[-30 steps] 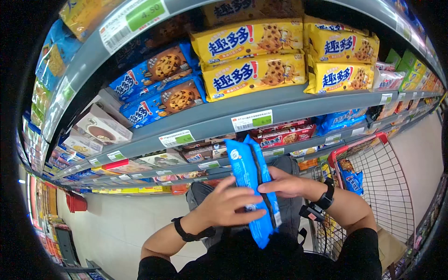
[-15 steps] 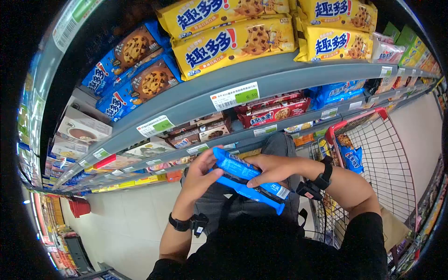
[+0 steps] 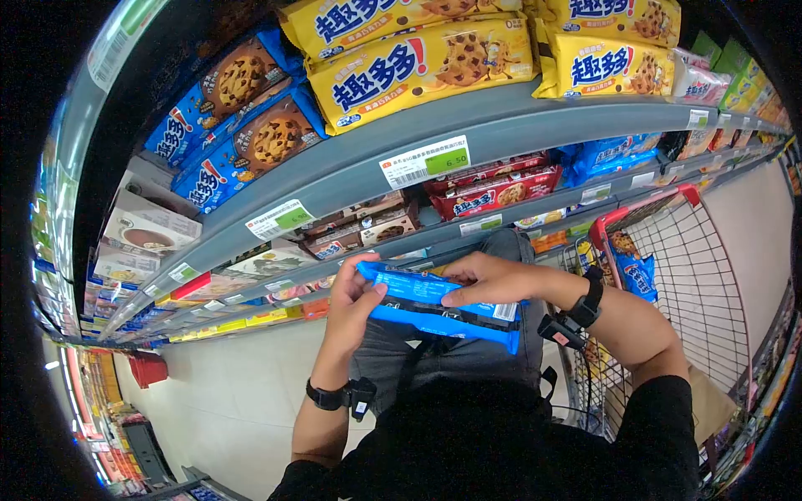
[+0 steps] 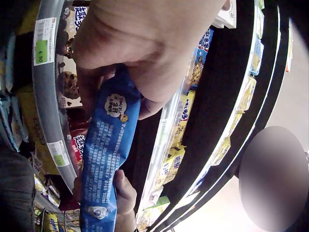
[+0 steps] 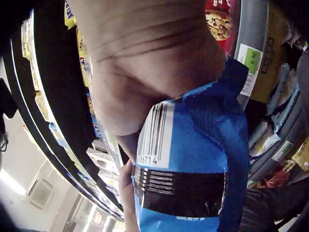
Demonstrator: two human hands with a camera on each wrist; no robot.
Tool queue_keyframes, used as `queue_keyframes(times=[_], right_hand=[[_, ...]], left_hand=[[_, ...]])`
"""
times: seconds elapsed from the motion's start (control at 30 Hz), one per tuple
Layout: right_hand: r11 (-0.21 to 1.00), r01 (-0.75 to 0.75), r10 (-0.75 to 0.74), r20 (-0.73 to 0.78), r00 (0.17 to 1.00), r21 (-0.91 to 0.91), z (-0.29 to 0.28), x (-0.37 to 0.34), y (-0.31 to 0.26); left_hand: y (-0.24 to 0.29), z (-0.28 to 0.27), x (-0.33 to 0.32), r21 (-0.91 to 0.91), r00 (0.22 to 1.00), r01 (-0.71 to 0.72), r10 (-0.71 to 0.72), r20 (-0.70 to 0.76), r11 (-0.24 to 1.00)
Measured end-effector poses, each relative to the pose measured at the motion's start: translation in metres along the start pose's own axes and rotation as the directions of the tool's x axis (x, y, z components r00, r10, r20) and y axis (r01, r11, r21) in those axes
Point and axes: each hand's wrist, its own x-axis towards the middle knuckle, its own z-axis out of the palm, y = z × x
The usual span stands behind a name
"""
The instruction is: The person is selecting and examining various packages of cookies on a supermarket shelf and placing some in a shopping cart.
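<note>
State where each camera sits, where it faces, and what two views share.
Head: on the head, facing forward and down at shelves, cart and blue packet; left hand, right hand, forearms and legs show.
Left wrist: worn there, looking along the left hand and blue packet; part of the right hand shows beyond.
Right wrist: worn there, looking over the right hand at the blue packet's barcode; part of the left hand shows.
Both wrist views share the blue packet and shelves.
</note>
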Motion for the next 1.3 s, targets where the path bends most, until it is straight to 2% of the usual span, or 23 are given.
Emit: queue_keyframes(times=[0.13, 0.47, 0.57, 0.6, 0.67, 0.7, 0.73, 0.77, 0.8, 0.87, 0.93, 0.97, 1.03, 1.07, 1.1, 1.13, 1.17, 1.2, 1.23, 1.27, 1.3], right_hand=[[0.998, 0.001, -0.001, 0.01, 1.0, 0.062, -0.001, 0.001, 0.002], [0.997, 0.027, -0.026, -0.018, 0.999, 0.069, 0.0, 0.0, 0.002], [0.999, 0.002, -0.002, 0.001, 1.0, 0.037, -0.003, 0.0, 0.0], [0.999, -0.049, 0.049, 0.016, 0.999, 0.001, -0.004, -0.001, -0.003], [0.994, -0.099, 0.1, 0.027, 0.995, -0.036, -0.005, -0.001, -0.003], [0.992, -0.113, 0.111, 0.032, 0.993, 0.059, -0.003, 0.0, 0.0], [0.98, -0.126, 0.121, 0.038, 0.992, 0.154, -0.002, 0.0, 0.005], [0.98, -0.126, 0.121, 0.037, 0.992, 0.154, 0.0, 0.002, 0.011], [0.967, -0.147, 0.152, -0.006, 0.988, 0.209, 0.002, 0.004, 0.02], [0.95, -0.167, 0.185, -0.045, 0.982, 0.266, 0.005, 0.003, 0.014], [0.853, -0.328, 0.372, -0.031, 0.928, 0.406, 0.005, -0.004, -0.016], [0.853, -0.328, 0.371, -0.03, 0.928, 0.405, 0.006, -0.005, -0.018], [0.745, -0.342, 0.416, 0.001, 0.909, 0.573, 0.006, -0.009, -0.021], [0.746, -0.342, 0.418, -0.003, 0.908, 0.571, 0.002, -0.003, -0.004], [0.843, -0.228, 0.262, -0.002, 0.965, 0.487, -0.004, 0.008, 0.029], [0.912, -0.097, 0.098, 0.017, 0.995, 0.399, -0.006, 0.01, 0.029], [0.98, 0.173, -0.163, -0.109, 0.981, 0.093, -0.008, -0.008, 0.027], [0.98, 0.176, -0.165, -0.107, 0.98, 0.092, -0.007, -0.008, 0.022], [0.959, 0.137, -0.08, -0.225, 0.971, 0.25, -0.005, -0.005, 0.019], [0.907, 0.115, 0.025, -0.324, 0.946, 0.404, -0.003, -0.002, 0.014], [0.779, 0.06, 0.206, -0.345, 0.916, 0.625, -0.001, 0.002, 0.005]], left_hand=[[0.004, 0.001, -0.002, 0.022, 1.0, -0.031, 0.03, 0.002, 0.999], [0.003, 0.002, -0.002, 0.032, 0.999, -0.036, 0.035, 0.013, 0.999], [0.004, 0.006, 0.0, -0.003, 0.999, -0.035, 0.035, -0.002, 0.999], [0.005, 0.006, -0.001, -0.003, 0.999, -0.036, 0.036, -0.001, 0.999], [0.01, 0.004, -0.004, 0.273, 0.998, -0.06, 0.066, -0.012, 0.96], [0.013, 0.001, -0.003, 0.272, 0.998, -0.061, 0.067, -0.011, 0.96], [0.017, -0.003, -0.002, 0.608, 0.94, -0.334, 0.299, 0.162, 0.72], [0.021, -0.005, -0.002, 0.782, 0.814, -0.543, 0.42, 0.401, 0.307], [0.027, -0.001, -0.005, 0.781, 0.814, -0.544, 0.42, 0.401, 0.307], [0.039, 0.012, -0.013, 0.763, 0.821, -0.566, 0.137, 0.554, 0.313], [0.033, 0.017, -0.015, 0.761, 0.828, -0.554, 0.129, 0.545, 0.337], [0.027, 0.016, -0.013, 0.757, 0.825, -0.562, 0.167, 0.539, 0.333], [0.017, 0.012, -0.009, 0.75, 0.818, -0.574, 0.208, 0.536, 0.329], [0.012, 0.01, -0.009, 0.711, 0.846, -0.523, 0.189, 0.498, 0.47], [0.008, 0.008, -0.01, 0.656, 0.872, -0.458, 0.161, 0.462, 0.6], [0.003, 0.006, -0.013, 0.655, 0.873, -0.458, 0.165, 0.459, 0.6], [-0.001, 0.003, -0.016, 0.613, 0.909, -0.288, 0.008, 0.417, 0.736], [-0.002, 0.001, -0.019, 0.554, 0.907, -0.095, -0.157, 0.39, 0.827], [0.001, 0.003, -0.02, 0.424, 0.89, -0.008, -0.187, 0.417, 0.906], [-0.001, 0.001, -0.021, 0.427, 0.89, -0.009, -0.188, 0.416, 0.904], [-0.006, -0.003, -0.021, 0.313, 0.881, 0.084, -0.218, 0.421, 0.946]])
